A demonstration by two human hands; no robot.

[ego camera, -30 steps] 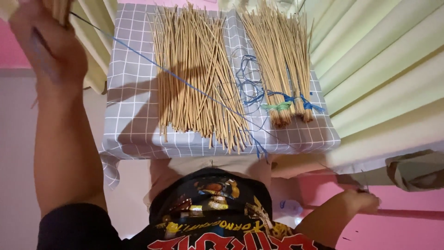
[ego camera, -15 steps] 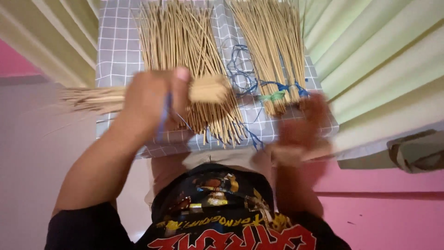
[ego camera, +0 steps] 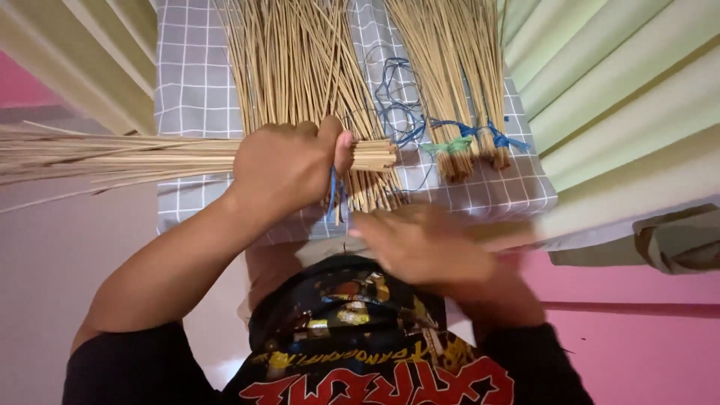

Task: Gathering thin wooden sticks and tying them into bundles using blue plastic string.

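Note:
My left hand (ego camera: 289,165) is closed around a bundle of thin tan sticks (ego camera: 120,157) held level, its long ends reaching off to the left and its cut ends poking out right of the fist. A blue string (ego camera: 332,196) hangs from under that fist. My right hand (ego camera: 420,244) is blurred just below the bundle's cut ends, close to the string; I cannot tell whether it pinches it. Both hands hover over a grey checked cushion (ego camera: 191,90).
A loose heap of sticks (ego camera: 300,67) lies on the cushion's middle. To the right lie tied stick bundles (ego camera: 461,97) with blue and green bindings, and a tangle of blue string (ego camera: 394,101). Pale green curtain folds (ego camera: 622,97) hang at right.
My left hand has come down from the upper left with the stick bundle and now holds it level over the cushion. My right hand has risen from the lower right to beneath the bundle.

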